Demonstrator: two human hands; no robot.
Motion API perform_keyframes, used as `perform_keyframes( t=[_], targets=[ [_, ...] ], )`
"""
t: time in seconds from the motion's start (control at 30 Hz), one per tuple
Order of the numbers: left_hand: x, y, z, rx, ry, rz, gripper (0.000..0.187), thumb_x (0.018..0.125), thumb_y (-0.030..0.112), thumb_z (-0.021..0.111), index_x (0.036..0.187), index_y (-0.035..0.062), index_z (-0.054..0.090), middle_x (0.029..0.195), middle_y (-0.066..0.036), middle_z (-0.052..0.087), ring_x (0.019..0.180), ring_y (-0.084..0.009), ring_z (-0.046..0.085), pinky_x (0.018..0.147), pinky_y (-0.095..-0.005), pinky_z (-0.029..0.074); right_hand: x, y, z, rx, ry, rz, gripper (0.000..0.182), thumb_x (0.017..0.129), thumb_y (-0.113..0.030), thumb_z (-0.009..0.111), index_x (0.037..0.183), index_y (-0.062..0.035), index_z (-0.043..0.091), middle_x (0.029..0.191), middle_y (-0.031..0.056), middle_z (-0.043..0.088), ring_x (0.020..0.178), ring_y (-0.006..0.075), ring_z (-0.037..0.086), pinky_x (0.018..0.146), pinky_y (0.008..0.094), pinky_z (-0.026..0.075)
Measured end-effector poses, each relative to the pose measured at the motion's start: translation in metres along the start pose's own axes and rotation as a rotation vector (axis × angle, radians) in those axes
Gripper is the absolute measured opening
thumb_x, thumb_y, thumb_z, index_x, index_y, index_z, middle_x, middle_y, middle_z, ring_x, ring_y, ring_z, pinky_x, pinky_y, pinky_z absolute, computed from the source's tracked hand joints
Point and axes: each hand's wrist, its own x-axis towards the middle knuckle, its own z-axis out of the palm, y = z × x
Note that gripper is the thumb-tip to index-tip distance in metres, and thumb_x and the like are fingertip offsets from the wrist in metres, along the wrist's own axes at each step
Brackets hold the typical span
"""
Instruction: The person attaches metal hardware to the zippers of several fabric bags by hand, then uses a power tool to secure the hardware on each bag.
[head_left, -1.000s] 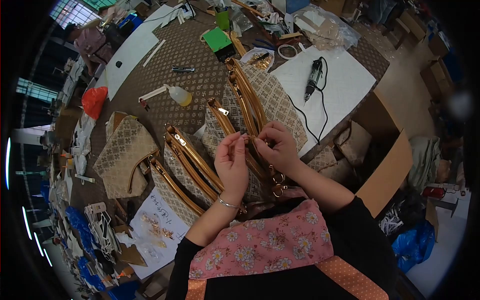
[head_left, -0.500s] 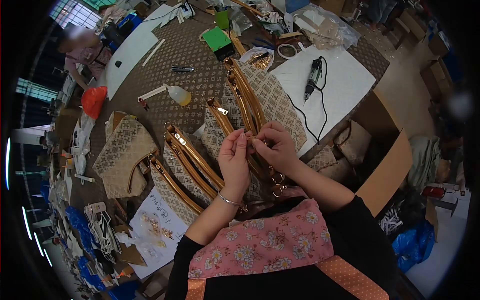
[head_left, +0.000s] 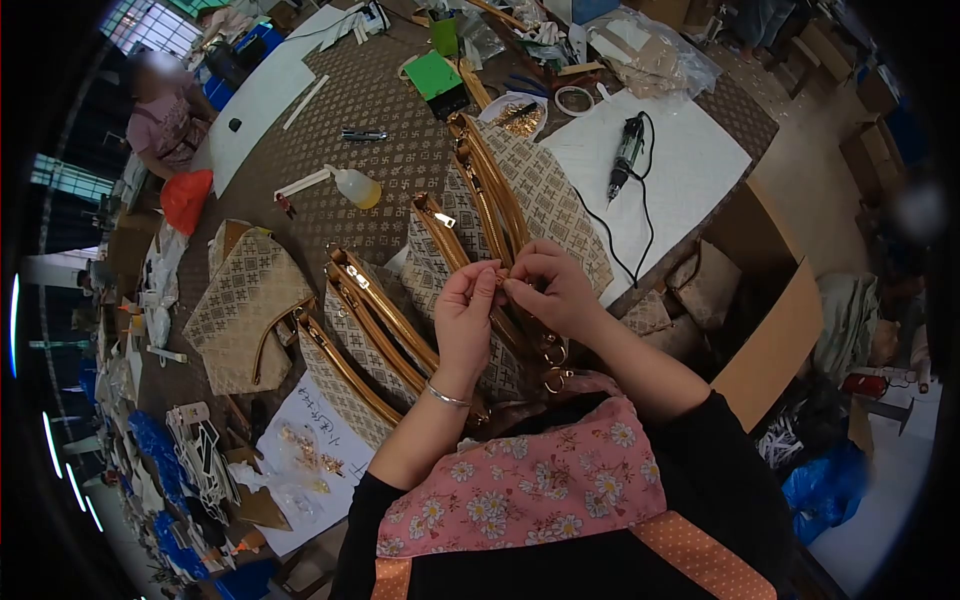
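My left hand (head_left: 466,312) and my right hand (head_left: 553,287) meet fingertip to fingertip above a row of patterned handbags. Both are closed in a pinch, and what sits between the fingertips is too small to name. Beneath them lies a handbag (head_left: 438,258) with a gold-brown trim and a shiny zip pull. Behind it another handbag (head_left: 540,180) shows gold straps. To the left are handbags (head_left: 350,330) with gold zips and metal rings. Gold clasps (head_left: 558,380) hang near my right wrist.
A corded electric screwdriver (head_left: 627,160) rests on white sheeting. Left of the bags stand a bottle of yellow liquid (head_left: 357,188) and a loose bag (head_left: 248,310). A dish of gold fittings (head_left: 520,117) is at the back; an open carton (head_left: 775,330) holds bags at right. A person (head_left: 165,120) is at far left.
My hands stay pinched together in nearly the same spot, with a slight shift of the fingers. The person at far left has straightened up.
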Motion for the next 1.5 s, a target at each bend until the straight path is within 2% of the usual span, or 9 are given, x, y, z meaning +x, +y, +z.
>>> perform_keyframes(
  t=[0.13, 0.3, 0.5, 0.6, 0.83, 0.93, 1.1, 1.23, 1.5],
  targets=[
    [0.000, 0.002, 0.001, 0.023, 0.026, -0.017, 0.018, 0.091, 0.014, 0.054, 0.101, 0.0006, 0.059, 0.085, -0.001, 0.061, 0.072, -0.0060, 0.053, 0.067, -0.0184, 0.043, 0.002, 0.004, -0.003, -0.022, -0.043, -0.017, 0.012, 0.076, -0.012, 0.067, 0.075, -0.0015, 0.061, 0.079, 0.0032, 0.049, 0.067, 0.0118, 0.050, 0.059, 0.0237, 0.040],
    [-0.001, 0.003, 0.004, 0.083, 0.026, 0.002, 0.019, 0.091, 0.017, 0.054, 0.100, 0.0009, 0.059, 0.083, 0.000, 0.060, 0.071, -0.0070, 0.054, 0.066, -0.0196, 0.045, 0.001, 0.003, -0.004, 0.064, -0.069, 0.108, 0.015, 0.079, -0.016, 0.067, 0.076, -0.0015, 0.062, 0.081, 0.0028, 0.050, 0.071, 0.0123, 0.050, 0.061, 0.0250, 0.041],
    [-0.001, 0.003, 0.004, 0.000, 0.022, -0.014, 0.018, 0.090, 0.014, 0.055, 0.102, 0.0000, 0.059, 0.085, -0.001, 0.061, 0.072, -0.0065, 0.052, 0.067, -0.0184, 0.043, 0.006, 0.005, -0.018, 0.043, -0.162, 0.003, 0.009, 0.081, -0.010, 0.064, 0.082, -0.0006, 0.064, 0.088, 0.0024, 0.052, 0.076, 0.0096, 0.053, 0.065, 0.0220, 0.043],
    [-0.001, 0.003, 0.004, 0.019, 0.015, -0.008, 0.019, 0.090, 0.017, 0.055, 0.102, 0.0016, 0.059, 0.085, -0.001, 0.062, 0.073, -0.0078, 0.055, 0.068, -0.0206, 0.046, 0.008, 0.005, -0.021, 0.051, -0.226, 0.047, 0.010, 0.080, -0.010, 0.065, 0.082, -0.0001, 0.065, 0.089, 0.0030, 0.052, 0.079, 0.0105, 0.054, 0.068, 0.0225, 0.044],
    [-0.001, -0.001, 0.000, 0.056, -0.017, 0.028, 0.019, 0.090, 0.016, 0.056, 0.101, 0.0014, 0.059, 0.085, -0.001, 0.062, 0.073, -0.0081, 0.056, 0.068, -0.0208, 0.046, 0.004, -0.003, -0.015, -0.015, -0.188, 0.095, 0.010, 0.077, -0.012, 0.067, 0.079, -0.0019, 0.066, 0.087, 0.0031, 0.053, 0.080, 0.0122, 0.055, 0.069, 0.0243, 0.045],
    [-0.001, -0.003, 0.001, 0.031, 0.000, 0.011, 0.018, 0.089, 0.015, 0.056, 0.101, 0.0012, 0.059, 0.084, -0.001, 0.061, 0.072, -0.0082, 0.055, 0.067, -0.0208, 0.046, -0.001, 0.000, -0.007, 0.088, -0.044, 0.130, 0.010, 0.077, -0.012, 0.067, 0.079, -0.0019, 0.066, 0.088, 0.0032, 0.052, 0.078, 0.0123, 0.055, 0.068, 0.0243, 0.044],
    [0.000, 0.003, 0.002, 0.028, 0.003, -0.018, 0.018, 0.089, 0.015, 0.057, 0.100, 0.0012, 0.059, 0.082, 0.000, 0.060, 0.070, -0.0076, 0.055, 0.066, -0.0200, 0.045, 0.004, 0.006, -0.017, -0.048, -0.129, -0.076, 0.012, 0.078, -0.014, 0.067, 0.080, -0.0019, 0.066, 0.089, 0.0038, 0.053, 0.078, 0.0132, 0.055, 0.067, 0.0253, 0.045],
    [-0.001, 0.006, 0.006, 0.054, 0.009, 0.006, 0.017, 0.089, 0.015, 0.057, 0.100, 0.0013, 0.059, 0.081, 0.000, 0.060, 0.070, -0.0074, 0.054, 0.066, -0.0196, 0.045, 0.006, 0.001, -0.020, -0.021, -0.178, 0.022, 0.012, 0.078, -0.015, 0.067, 0.081, -0.0024, 0.066, 0.089, 0.0038, 0.053, 0.078, 0.0138, 0.055, 0.067, 0.0254, 0.045],
    [-0.001, 0.002, 0.004, -0.005, 0.015, -0.037, 0.017, 0.090, 0.016, 0.056, 0.098, 0.0013, 0.060, 0.080, 0.000, 0.061, 0.068, -0.0060, 0.054, 0.065, -0.0179, 0.045, 0.001, 0.001, -0.011, -0.056, -0.067, -0.106, 0.007, 0.075, -0.008, 0.068, 0.079, -0.0032, 0.065, 0.084, 0.0034, 0.052, 0.071, 0.0121, 0.054, 0.060, 0.0221, 0.044]
  ],
)
